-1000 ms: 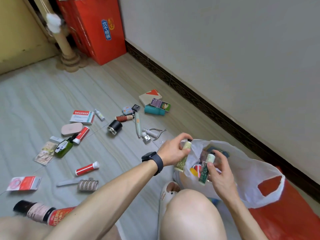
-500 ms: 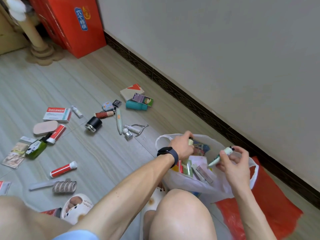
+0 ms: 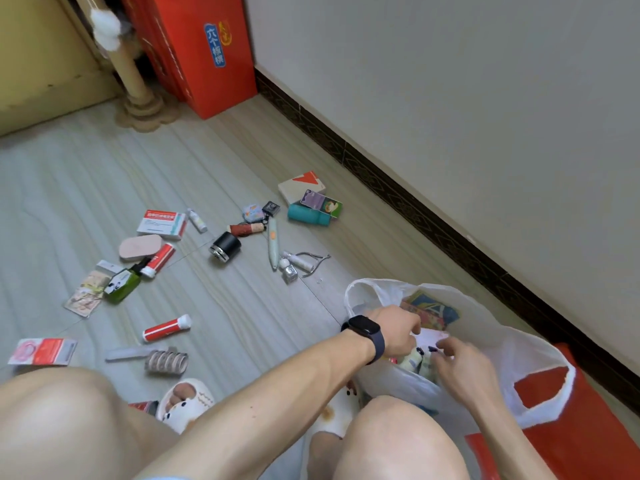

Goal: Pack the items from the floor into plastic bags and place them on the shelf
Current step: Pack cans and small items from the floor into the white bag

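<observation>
A white plastic bag [image 3: 512,362] stands open on the floor by my right knee, with several packets and tubes inside. My left hand [image 3: 398,332], a dark watch on its wrist, reaches into the bag and holds a pale tube [image 3: 411,357] with a black cap. My right hand [image 3: 460,365] is in the bag beside it, fingers curled on a second small tube [image 3: 429,356]. Loose on the floor lie a red-and-white tube [image 3: 168,328], a roll of hair curlers [image 3: 166,362], a green bottle [image 3: 121,287], a black jar [image 3: 225,246] and a teal case [image 3: 308,216].
A red bag [image 3: 571,434] lies under the white one by the dark baseboard [image 3: 415,202]. A red carton [image 3: 204,53] and a cardboard scratching post [image 3: 133,84] stand at the back. More boxes, nail nippers [image 3: 311,261] and a slipper [image 3: 183,403] are nearby.
Both hands have gone down into the bag with their tubes; the right hand, raised over the bag's rim half a second ago, is now inside beside the left.
</observation>
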Tool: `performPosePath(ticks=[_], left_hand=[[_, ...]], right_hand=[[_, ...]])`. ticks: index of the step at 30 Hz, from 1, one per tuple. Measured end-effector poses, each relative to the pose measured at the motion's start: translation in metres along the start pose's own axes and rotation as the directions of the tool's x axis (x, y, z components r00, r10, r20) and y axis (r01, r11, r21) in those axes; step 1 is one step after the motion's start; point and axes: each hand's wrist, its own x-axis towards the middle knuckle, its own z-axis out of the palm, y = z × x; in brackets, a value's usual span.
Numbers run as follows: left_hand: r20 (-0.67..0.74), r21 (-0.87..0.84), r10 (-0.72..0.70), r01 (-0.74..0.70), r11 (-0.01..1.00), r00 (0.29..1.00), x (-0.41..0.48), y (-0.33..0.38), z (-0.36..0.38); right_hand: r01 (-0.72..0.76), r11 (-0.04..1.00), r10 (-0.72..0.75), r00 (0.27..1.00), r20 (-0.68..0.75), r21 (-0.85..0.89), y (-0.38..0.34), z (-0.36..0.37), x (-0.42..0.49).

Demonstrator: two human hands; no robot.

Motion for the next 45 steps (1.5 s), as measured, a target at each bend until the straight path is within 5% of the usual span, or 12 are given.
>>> performPosePath(ticks=[4, 9, 15, 20, 29, 39, 45], left_hand=[[-0.083, 0.057, -0.045, 0.05, 0.997, 0.996, -0.018, -0.017, -0.041], [-0.081, 0.236, -0.196, 0.21, 0.949, 0.977, -0.066, -0.065, -0.098], [-0.135, 0.461, -0.397, 0.412, 0.786, 0.908, -0.155, -0.141, -0.163], [-0.244, 0.391, -0.541, 0.592, 0.704, 0.805, -0.223, -0.223, -0.204], [-0.319, 0.013, -0.71, 0.752, 0.659, 0.627, -0.277, -0.367, -0.178], [-0.16, -0.161, -0.774, 0.757, 0.633, 0.613, -0.219, -0.451, -0.067], [-0.257, -0.078, -0.756, 0.767, 0.637, 0.602, -0.184, -0.491, -0.048]], right_hand=[[0.122, 0.989, -0.122, 0.993, -0.001, -0.082, -0.022, -0.019, 0.0], [0.356, 0.933, -0.356, 0.934, -0.015, 0.061, -0.087, -0.05, -0.006], [0.637, 0.767, -0.635, 0.771, -0.056, 0.075, -0.186, -0.063, -0.02], [0.755, 0.655, -0.755, 0.655, 0.015, 0.009, -0.261, -0.056, -0.025], [0.813, 0.569, -0.796, 0.582, 0.165, -0.124, -0.356, -0.005, 0.013], [0.774, 0.511, -0.533, 0.627, 0.568, -0.375, -0.398, 0.107, 0.116], [0.74, 0.558, -0.568, 0.67, 0.478, -0.374, -0.424, 0.155, 0.182]])
